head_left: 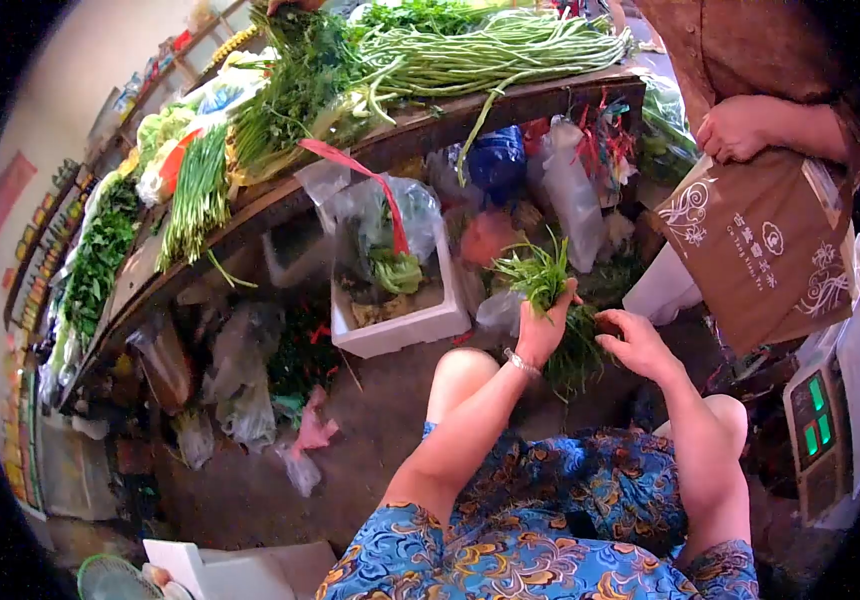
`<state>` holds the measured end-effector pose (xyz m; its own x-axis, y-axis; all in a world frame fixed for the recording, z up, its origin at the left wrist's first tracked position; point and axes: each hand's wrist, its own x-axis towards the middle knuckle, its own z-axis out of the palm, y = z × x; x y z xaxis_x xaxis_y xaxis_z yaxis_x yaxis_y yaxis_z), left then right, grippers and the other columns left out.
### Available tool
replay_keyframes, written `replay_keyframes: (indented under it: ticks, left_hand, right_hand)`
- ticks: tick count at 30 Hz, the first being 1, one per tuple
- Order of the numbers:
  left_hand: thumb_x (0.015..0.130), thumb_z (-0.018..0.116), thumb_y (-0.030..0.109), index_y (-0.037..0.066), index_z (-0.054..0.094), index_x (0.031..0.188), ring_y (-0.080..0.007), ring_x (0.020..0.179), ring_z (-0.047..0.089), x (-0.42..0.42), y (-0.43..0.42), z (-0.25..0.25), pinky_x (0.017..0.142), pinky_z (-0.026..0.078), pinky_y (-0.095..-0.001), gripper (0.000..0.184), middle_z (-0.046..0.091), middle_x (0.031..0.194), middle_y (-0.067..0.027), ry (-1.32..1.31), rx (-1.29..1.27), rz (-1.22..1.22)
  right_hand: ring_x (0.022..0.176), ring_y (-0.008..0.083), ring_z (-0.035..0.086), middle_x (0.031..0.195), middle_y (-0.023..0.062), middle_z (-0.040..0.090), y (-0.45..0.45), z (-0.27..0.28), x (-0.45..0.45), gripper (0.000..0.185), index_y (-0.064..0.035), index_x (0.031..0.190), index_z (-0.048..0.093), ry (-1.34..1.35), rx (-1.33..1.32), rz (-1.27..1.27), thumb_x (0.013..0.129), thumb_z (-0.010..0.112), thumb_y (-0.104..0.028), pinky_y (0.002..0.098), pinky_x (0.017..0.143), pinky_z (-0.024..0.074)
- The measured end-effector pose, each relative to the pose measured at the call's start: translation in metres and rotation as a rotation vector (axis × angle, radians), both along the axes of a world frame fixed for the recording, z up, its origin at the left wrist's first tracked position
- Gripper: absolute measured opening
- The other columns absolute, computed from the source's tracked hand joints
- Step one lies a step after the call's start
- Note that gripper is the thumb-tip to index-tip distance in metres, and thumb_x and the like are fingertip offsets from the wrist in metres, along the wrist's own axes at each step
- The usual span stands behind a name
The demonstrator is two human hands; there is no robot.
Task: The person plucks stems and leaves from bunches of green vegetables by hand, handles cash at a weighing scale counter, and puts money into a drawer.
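A bunch of leafy greens (pixel 538 272) is held in my left hand (pixel 547 325), its fingers wrapped round the middle. The upper leaves stick out above the fist, and thin darker strands (pixel 577 360) hang below, between my two hands. My right hand (pixel 638 343) is just to the right of the bunch, fingers apart and slightly curled, its fingertips close to the strands. Whether they touch cannot be made out. Both hands are above my knees, and a bracelet (pixel 522 364) circles my left wrist.
A stall shelf (pixel 280 178) bears long beans (pixel 490 48) and other greens. Beneath it sit a white foam box (pixel 405 330) and plastic bags (pixel 572 190). At right, another person's hand (pixel 740 130) holds a brown bag (pixel 750 250) above a scale (pixel 816 430).
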<state>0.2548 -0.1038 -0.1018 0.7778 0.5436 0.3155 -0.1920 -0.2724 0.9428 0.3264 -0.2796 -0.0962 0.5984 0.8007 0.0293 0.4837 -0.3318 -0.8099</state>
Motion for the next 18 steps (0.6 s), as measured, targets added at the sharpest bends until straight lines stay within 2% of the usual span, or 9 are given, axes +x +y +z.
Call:
replay_keyframes:
  ticks: [3, 8, 10, 13, 15, 18]
  left_hand:
    - [0.091, 0.059, 0.025, -0.001, 0.064, 0.078, -0.0138, 0.066, 0.061, 0.0003, 0.0002, -0.0019, 0.062, 0.047, -0.0316, 0.029, 0.066, 0.070, -0.0071, 0.013, -0.023, -0.001]
    - [0.091, 0.059, 0.024, -0.001, 0.065, 0.082, -0.0127, 0.068, 0.062, -0.0030, 0.0001, -0.0007, 0.063, 0.047, -0.0310, 0.027, 0.067, 0.072, -0.0068, 0.063, 0.008, -0.010]
    - [0.091, 0.061, 0.020, 0.002, 0.064, 0.088, -0.0118, 0.070, 0.059, -0.0039, -0.0018, -0.0007, 0.066, 0.047, -0.0290, 0.019, 0.066, 0.074, -0.0032, 0.037, -0.082, -0.036]
    - [0.091, 0.061, 0.020, 0.002, 0.064, 0.091, -0.0124, 0.071, 0.060, -0.0043, -0.0011, 0.0000, 0.067, 0.048, -0.0292, 0.018, 0.066, 0.074, -0.0037, 0.035, -0.052, -0.045]
    - [0.091, 0.060, 0.019, 0.002, 0.064, 0.090, -0.0123, 0.071, 0.060, -0.0039, -0.0017, -0.0002, 0.066, 0.048, -0.0292, 0.018, 0.066, 0.074, -0.0035, 0.034, -0.048, -0.046]
    - [0.091, 0.060, 0.020, 0.000, 0.064, 0.087, -0.0120, 0.069, 0.061, -0.0029, -0.0028, 0.0010, 0.065, 0.047, -0.0291, 0.020, 0.066, 0.073, -0.0047, 0.026, -0.032, -0.041]
  right_hand:
    - [0.099, 0.0292, 0.060, 0.104, 0.0181, 0.062, -0.0004, -0.0014, -0.0004, 0.037, 0.0032, 0.111, 0.057, -0.027, -0.019, 0.000, 0.081, 0.062, -0.016, 0.0353, 0.085, 0.0463]
    - [0.099, 0.0291, 0.060, 0.105, 0.0182, 0.062, -0.0014, 0.0026, -0.0029, 0.037, 0.0032, 0.112, 0.057, -0.041, -0.031, 0.006, 0.081, 0.061, -0.017, 0.0354, 0.086, 0.0462]
    - [0.100, 0.0292, 0.060, 0.106, 0.0183, 0.062, -0.0020, 0.0038, -0.0023, 0.038, 0.0032, 0.112, 0.056, -0.043, -0.034, 0.007, 0.080, 0.061, -0.016, 0.0354, 0.086, 0.0462]
    - [0.099, 0.0296, 0.060, 0.107, 0.0187, 0.061, -0.0019, 0.0006, -0.0013, 0.038, 0.0033, 0.112, 0.056, -0.029, -0.031, 0.014, 0.080, 0.062, -0.016, 0.0353, 0.086, 0.0464]
    - [0.096, 0.0348, 0.060, 0.102, 0.0202, 0.062, -0.0026, -0.0014, 0.0002, 0.037, 0.0015, 0.109, 0.057, -0.092, 0.016, 0.015, 0.080, 0.062, -0.021, 0.0401, 0.083, 0.0471]
    - [0.096, 0.0347, 0.060, 0.102, 0.0201, 0.062, -0.0029, 0.0023, 0.0001, 0.036, 0.0019, 0.108, 0.057, -0.042, -0.005, 0.012, 0.080, 0.062, -0.021, 0.0399, 0.082, 0.0475]
